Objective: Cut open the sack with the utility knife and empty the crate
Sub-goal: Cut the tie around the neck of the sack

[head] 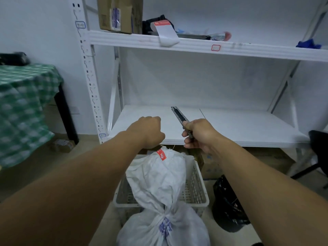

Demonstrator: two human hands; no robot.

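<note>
Fingers of the right hand (200, 134) wrap the knife (178, 115), blade pointing up and away; left hand (147, 130), curled, pinches the sack (159, 178) top directly below; sack runs lengthwise toward us over the crate (193, 203) rim.

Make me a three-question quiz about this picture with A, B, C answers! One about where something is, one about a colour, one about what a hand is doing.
1. Where is the sack? A on the shelf; B in the crate; C on the table.
2. What colour is the tablecloth? A green checks; B red; C yellow.
3. What is the right hand doing? A hanging empty; B patting the sack; C holding the knife.
Answers: 1 B, crate walls surround it; 2 A, green and white squares show; 3 C, its fingers curl round the handle.
</note>
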